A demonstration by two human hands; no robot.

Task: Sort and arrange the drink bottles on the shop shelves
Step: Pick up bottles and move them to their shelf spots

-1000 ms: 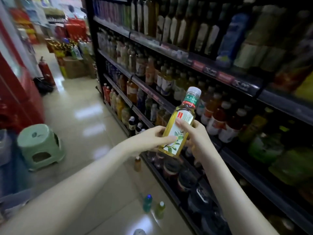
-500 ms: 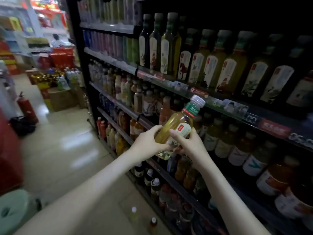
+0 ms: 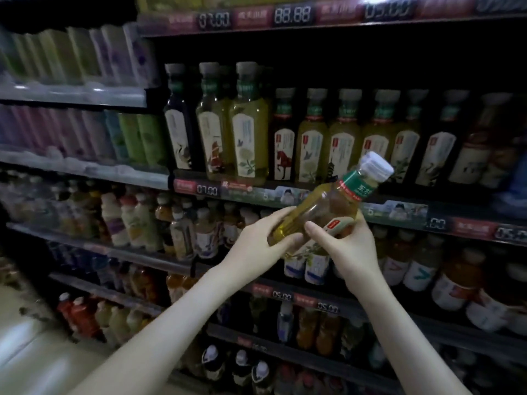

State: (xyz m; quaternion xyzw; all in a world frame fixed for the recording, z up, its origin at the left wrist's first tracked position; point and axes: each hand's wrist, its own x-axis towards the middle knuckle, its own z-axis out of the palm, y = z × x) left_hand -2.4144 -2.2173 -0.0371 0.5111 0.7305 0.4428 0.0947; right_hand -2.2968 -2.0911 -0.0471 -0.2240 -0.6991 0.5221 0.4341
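- The left grip (image 3: pixel 256 240) is closed round the lower body of a clear plastic bottle of yellow-green tea with a white cap and green neck band (image 3: pixel 322 206).
- The right grip (image 3: pixel 349 246) holds the same bottle from its 5 o'clock side, with the thumb against the cream label.
- The bottle is held in the air in front of the shelves and touches none of them. It is tilted, with the cap toward 2 o'clock and the base toward 8 o'clock.
- Behind the cap, at 12 o'clock, a row of upright tea bottles with pale caps and cream labels (image 3: pixel 310 143) stands on a dark shelf.
- At 10 o'clock of the hands three taller bottles of the same kind (image 3: pixel 248 138) stand side by side.
- The shelf's front strip of red and digital price tags (image 3: pixel 206 190) runs just behind the bottle; one tag reads 07.00.
- At 6 o'clock, under the hands, stand bottles with white-and-blue labels (image 3: pixel 316 266).
- At 9 o'clock are small pale-capped juice bottles (image 3: pixel 182 229), blurred.
- At 7 o'clock lies pale glossy floor (image 3: pixel 28 354).
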